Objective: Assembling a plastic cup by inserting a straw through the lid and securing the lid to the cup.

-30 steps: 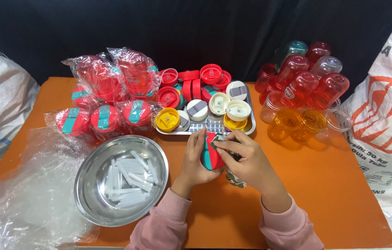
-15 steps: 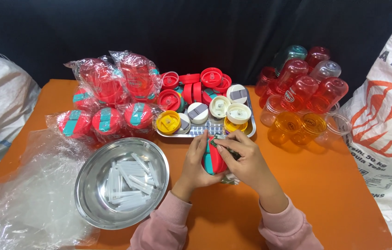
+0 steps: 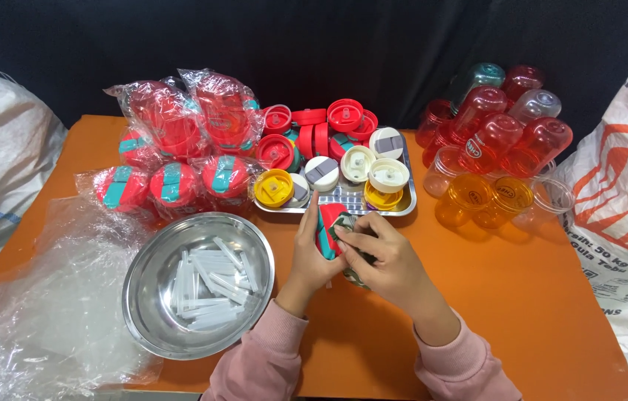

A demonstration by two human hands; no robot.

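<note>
head view: the person's left hand (image 3: 312, 256) and right hand (image 3: 384, 260) meet over the orange table (image 3: 537, 297), just in front of the steel tray (image 3: 403, 206). between them stands a red bottle lid with a teal band (image 3: 326, 230), held on edge. the left hand's grip is closed around the lid from the left, thumb up along its rim; the right hand's grip is pressed together on the lid's right face, fingertips (image 3: 345, 236) curled over something small there, too hidden to name. the lid lies right in both grips, touching palm and fingers, lifted off the table as far as can be told.

to do this step well, it seems wise that the left hand keep the lid steady and square while the right hand's fingers press evenly, so that nothing slips or seats crooked.

around the hands: the tray carries red, white and yellow lids (image 3: 273, 186). left of it sit bagged red lids (image 3: 173, 182) in clear plastic. a steel bowl (image 3: 143, 297) near the left forearm holds clear plastic straws (image 3: 210, 286). loose plastic wrap (image 3: 39, 319) lies at the table's left edge. red and orange tumblers (image 3: 492, 148) are heaped at the right, well apart from the hands, beside a white sack (image 3: 626, 200).
</note>
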